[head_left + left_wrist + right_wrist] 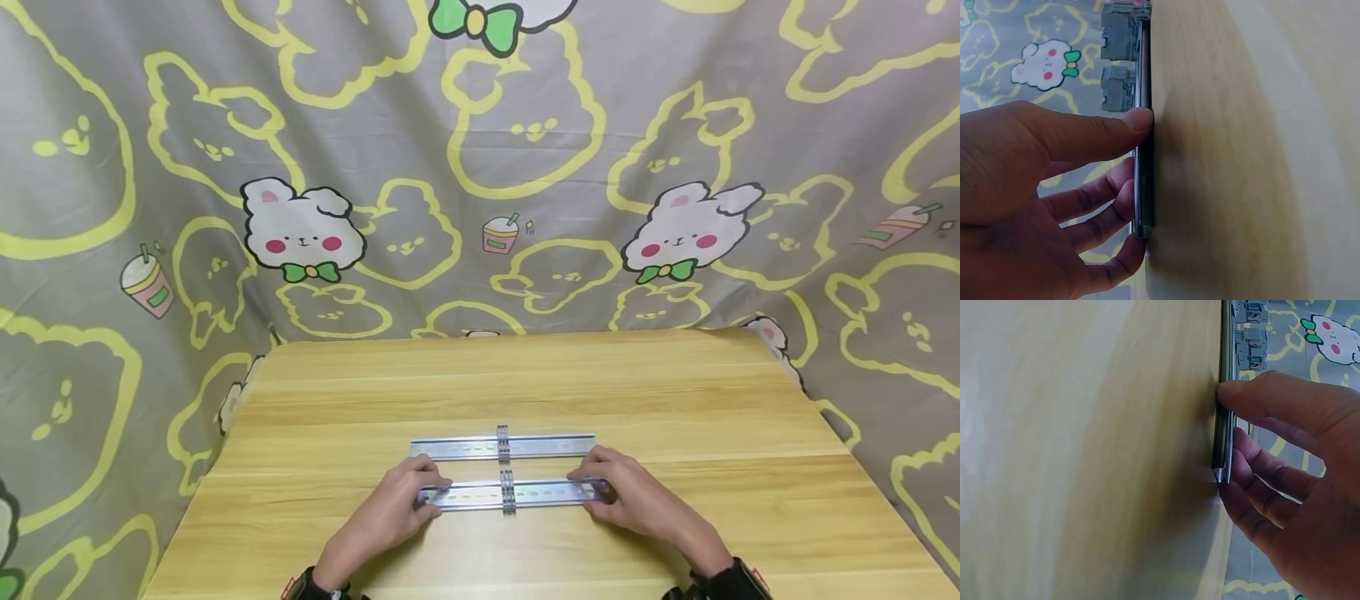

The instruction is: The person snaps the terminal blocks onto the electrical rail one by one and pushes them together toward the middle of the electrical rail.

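Note:
A slotted metal DIN rail (472, 497) lies crosswise near me, with grey terminal blocks (508, 492) clipped at its middle. My left hand (399, 504) grips its left end, thumb on the near edge and fingers at the far edge and tip. At the opposite end my right hand (630, 496) holds the rail the same way. Just behind is a second DIN rail (453, 450), parallel to it, bearing its own grey terminal blocks (503, 444). Both wrist views show the held rail edge-on, with the terminal blocks (1119, 34) standing up from it.
The rails are on a wood-grain table (360, 392). A grey curtain (420, 150) with yellow outlines and white rabbit prints hangs behind the table and along both sides.

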The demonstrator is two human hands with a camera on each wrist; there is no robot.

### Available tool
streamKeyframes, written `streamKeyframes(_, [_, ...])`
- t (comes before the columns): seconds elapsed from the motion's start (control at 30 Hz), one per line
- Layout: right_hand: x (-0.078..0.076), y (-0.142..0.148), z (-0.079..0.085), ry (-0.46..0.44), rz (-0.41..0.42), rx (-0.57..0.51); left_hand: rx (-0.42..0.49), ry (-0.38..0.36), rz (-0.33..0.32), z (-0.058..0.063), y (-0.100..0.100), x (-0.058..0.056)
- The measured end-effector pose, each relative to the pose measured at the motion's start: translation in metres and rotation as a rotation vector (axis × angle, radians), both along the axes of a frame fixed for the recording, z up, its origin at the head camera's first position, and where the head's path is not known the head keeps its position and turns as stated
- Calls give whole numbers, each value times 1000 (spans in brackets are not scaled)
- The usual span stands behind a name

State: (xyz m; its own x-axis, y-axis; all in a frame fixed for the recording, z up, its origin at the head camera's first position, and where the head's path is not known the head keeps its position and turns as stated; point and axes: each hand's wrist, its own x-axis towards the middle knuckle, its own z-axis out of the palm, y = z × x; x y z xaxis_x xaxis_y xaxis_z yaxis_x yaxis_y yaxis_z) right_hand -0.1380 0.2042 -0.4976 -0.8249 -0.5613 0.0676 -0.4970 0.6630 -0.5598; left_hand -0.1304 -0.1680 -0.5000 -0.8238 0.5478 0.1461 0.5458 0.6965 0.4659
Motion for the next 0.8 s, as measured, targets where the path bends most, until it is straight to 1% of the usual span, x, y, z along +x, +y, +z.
streamKeyframes(0.23, [1,2,1,2,-4,2,22,6,-10,0,2,-3])
streamKeyframes(0.37, [1,12,6,39,2,-10,84,-17,-4,4,1,-4])
streamKeyframes(0.43, [-3,18,9,77,-13,-25,112,-23,19,8,-3,-8])
streamKeyframes(0.5, [-13,20,11,132,-47,-32,110,-1,63,13,-13,-15])
streamKeyframes(0.63, [-37,25,10,255,-152,16,14,84,164,18,-43,-35])
streamKeyframes(0.73, [-51,30,7,307,-223,70,-70,129,211,18,-66,-51])
streamKeyframes(0.8, [-59,32,5,316,-249,96,-123,152,240,16,-80,-61])
